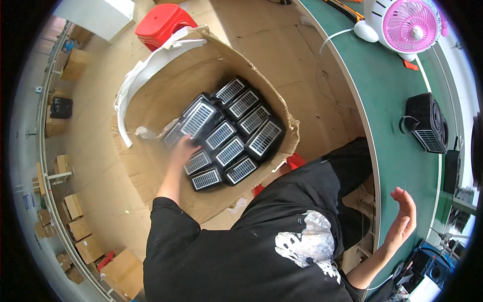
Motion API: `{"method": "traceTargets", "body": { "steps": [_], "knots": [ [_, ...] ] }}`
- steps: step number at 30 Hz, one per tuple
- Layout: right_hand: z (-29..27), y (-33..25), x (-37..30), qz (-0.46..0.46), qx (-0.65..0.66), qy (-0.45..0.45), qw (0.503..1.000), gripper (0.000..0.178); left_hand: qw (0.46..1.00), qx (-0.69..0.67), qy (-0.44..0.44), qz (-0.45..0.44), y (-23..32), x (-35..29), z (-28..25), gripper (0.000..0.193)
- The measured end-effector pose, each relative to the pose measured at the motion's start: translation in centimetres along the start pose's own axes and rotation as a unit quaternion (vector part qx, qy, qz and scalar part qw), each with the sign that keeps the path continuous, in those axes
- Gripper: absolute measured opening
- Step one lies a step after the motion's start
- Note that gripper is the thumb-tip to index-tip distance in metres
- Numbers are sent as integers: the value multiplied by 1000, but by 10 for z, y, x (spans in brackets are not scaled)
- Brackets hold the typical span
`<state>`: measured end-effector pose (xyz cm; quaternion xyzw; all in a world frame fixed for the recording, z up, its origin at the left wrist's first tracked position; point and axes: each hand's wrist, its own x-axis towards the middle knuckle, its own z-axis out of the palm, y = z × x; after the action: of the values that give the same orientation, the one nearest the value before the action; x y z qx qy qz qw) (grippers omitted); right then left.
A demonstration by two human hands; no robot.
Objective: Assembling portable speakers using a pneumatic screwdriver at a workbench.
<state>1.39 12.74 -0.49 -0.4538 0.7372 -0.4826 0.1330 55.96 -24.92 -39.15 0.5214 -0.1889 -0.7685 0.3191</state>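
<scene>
My left hand (pixel 185 150) reaches into a large open cardboard box (pixel 146 95). Motion blurs its fingers, which lie at the lower edge of a tilted black device with a solar panel (pixel 197 120). Whether they grip it cannot be made out. Beside it, several like black devices (pixel 243 103) sit in rows in the box, their striped panels facing up. My right hand (pixel 401 219) is over the green table, fingers stretched up and thumb apart, holding nothing. Farther along the table stands a black speaker (pixel 427 121) with a similar panel on its side and a strap.
The green table (pixel 347 30) runs along my right, bearing a pink and white fan (pixel 410 27) with a cable. Behind the box is a red plastic stool (pixel 163 22). Cardboard cartons (pixel 121 274) line the left side. A blue device (pixel 432 264) lies at the lower right.
</scene>
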Motion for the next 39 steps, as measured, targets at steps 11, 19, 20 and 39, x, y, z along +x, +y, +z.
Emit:
{"method": "traceTargets", "body": {
  "steps": [11, 19, 20, 39],
  "knots": [
    [-14, -11, -26, 33, -29, 58, 997, 64, 996, 22, -70, -60, -123, 90, 147, 91],
    [-52, -9, -86, 0, -59, 198, 978, 56, 992, 79, -37, -88, -130, 116, 110, 110],
    [-63, -7, -96, -28, -74, 234, 969, 54, 987, 128, -43, -92, -125, 118, 108, 108],
    [-331, -19, -68, -221, -96, 460, 854, 61, 372, 369, -694, 494, -136, -297, 770, 72]
  ]
}}
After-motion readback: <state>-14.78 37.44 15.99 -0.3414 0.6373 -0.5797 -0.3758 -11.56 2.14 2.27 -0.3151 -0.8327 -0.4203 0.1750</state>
